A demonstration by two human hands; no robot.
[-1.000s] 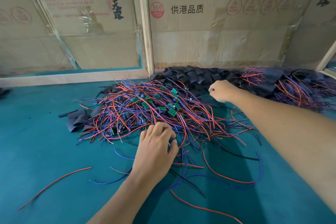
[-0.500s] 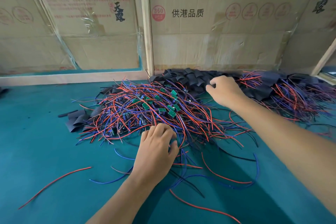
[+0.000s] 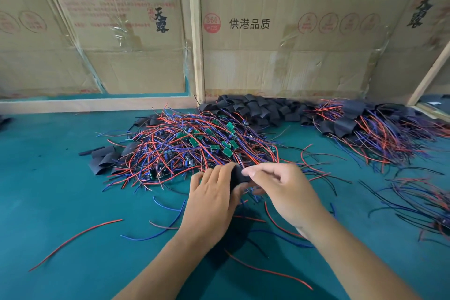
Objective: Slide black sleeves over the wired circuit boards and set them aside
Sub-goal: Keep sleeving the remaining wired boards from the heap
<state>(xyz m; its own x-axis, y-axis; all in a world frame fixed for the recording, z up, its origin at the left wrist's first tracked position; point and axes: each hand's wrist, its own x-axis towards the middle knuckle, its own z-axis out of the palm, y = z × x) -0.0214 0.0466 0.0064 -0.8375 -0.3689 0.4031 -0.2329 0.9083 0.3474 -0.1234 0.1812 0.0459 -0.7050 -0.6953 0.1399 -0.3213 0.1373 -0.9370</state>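
Your left hand and right hand meet just in front of the tangled pile of wired circuit boards on the teal surface. Between them sits one black sleeve, its long axis running roughly away from you, far end toward the pile. Your right grip is narrow: thumb and forefinger pinch the sleeve's right edge. Your left fingers curl against its left side, holding it too. Most of the sleeve is covered by your fingers, so you cannot tell whether a board is inside it, nor which end is open.

Behind the pile, against the cardboard wall, lies a heap of empty black sleeves. To the right of that heap is a stack of sleeved boards, their red and blue leads fanning toward you. A further bundle of wires at the far right is cut off by the frame edge. A few flattened sleeves lie at the pile's left side. Loose red and blue wire offcuts are scattered on the surface around your forearms.
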